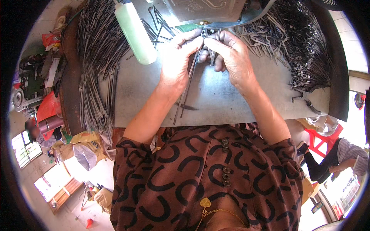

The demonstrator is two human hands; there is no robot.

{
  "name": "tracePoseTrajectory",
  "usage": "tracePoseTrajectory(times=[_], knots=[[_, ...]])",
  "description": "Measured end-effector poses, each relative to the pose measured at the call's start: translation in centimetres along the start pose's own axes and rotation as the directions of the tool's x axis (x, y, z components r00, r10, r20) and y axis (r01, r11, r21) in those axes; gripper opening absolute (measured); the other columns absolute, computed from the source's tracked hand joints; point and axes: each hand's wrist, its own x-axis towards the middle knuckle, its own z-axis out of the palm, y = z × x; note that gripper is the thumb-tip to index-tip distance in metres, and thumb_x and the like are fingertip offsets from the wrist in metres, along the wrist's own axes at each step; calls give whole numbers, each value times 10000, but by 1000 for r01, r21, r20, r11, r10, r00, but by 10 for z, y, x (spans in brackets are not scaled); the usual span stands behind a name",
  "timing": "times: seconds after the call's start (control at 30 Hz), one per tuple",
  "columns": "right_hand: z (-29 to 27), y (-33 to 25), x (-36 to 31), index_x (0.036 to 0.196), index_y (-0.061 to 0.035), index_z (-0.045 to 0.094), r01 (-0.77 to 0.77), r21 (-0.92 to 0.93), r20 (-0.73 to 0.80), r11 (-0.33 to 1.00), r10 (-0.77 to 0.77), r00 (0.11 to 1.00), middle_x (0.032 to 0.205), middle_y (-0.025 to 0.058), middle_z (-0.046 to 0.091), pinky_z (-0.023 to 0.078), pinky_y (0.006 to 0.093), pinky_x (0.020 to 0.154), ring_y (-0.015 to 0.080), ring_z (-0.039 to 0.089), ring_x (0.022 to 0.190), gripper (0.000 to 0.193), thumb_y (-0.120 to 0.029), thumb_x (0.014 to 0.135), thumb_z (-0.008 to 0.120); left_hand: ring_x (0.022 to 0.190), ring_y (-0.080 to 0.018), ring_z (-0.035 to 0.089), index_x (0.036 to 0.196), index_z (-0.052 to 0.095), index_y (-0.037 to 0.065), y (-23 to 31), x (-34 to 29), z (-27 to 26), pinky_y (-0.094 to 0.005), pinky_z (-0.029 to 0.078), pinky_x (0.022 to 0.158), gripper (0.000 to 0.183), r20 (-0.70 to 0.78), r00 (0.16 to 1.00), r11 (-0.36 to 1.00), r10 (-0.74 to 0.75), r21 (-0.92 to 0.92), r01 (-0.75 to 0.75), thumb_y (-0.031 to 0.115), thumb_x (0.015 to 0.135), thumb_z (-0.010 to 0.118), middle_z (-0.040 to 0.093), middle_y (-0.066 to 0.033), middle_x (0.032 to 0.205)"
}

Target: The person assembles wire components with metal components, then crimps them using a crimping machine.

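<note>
Two hands are up at the far edge of the grey metal bench (231, 100), working close together. The left hand (177, 57) is pinched, thumb and forefinger gripping the top of a thin metal rod (189, 82) that slants down across the bench beneath its palm; a second rod seems to lie alongside it, though I cannot separate them cleanly. The right hand (231, 52) is pinched too, fingertips closed on a pair of short metal pieces (212, 42) standing just under the edge of a machine plate (204, 9). The two hands' fingertips almost touch.

One pale green plastic bottle (135, 32) lies tilted on the bench, just left of the left hand. Beyond it, a big bundle of long dark rods (96, 57) fans across the left side and spills over the bench's near edge: far too many to count. On the right, one heap of bent metal parts (300, 50) piles up, again countless. Two loose hooks (304, 100) sit apart from the heap, near the right front corner. One small dark piece (189, 107) lies by the rod's lower end.
</note>
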Motion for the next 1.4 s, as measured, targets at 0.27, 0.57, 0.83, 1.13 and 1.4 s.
tracePoseTrajectory(times=[0.27,0.57,0.83,1.13,1.4], knots=[[-10,-14,8,833,-30,635,-64,-130,123,990,80,989,645,12,600,320,185,359,42,423,398,176,-206,828,634,720,-129,596,1123,523,8,-5,-5,-3,-222,496,587,316,-35,998,996,-48,-83,45,27,822,620,621,-65,892],[-6,-10,11,875,-22,648,-67,77,78,995,61,995,632,9,574,355,198,385,54,454,416,117,-124,819,639,839,-122,572,1133,539,-12,-10,-13,-11,-245,476,717,341,-82,996,977,-35,206,52,65,821,653,607,-55,907],[0,-5,-20,754,-13,571,18,-296,3,955,-18,1000,565,18,548,367,225,399,63,488,439,184,-166,849,609,757,-70,554,946,651,3,-3,-5,-1,-215,433,681,189,-127,989,969,71,246,-38,93,790,708,636,-24,856],[-2,-3,-15,805,2,599,114,-359,-41,926,-137,990,586,19,562,401,237,414,68,506,443,189,-181,844,625,733,-84,541,1056,624,-26,-3,-5,6,-218,436,678,267,-62,991,980,121,164,-110,75,813,669,622,-17,837],[0,1,-17,843,-3,617,81,-261,-87,962,-107,990,595,23,571,398,234,409,68,509,441,181,-183,846,625,724,-79,543,1061,624,-33,-4,-2,6,-212,436,685,260,-50,993,984,111,147,-103,59,820,656,623,-21,837]])
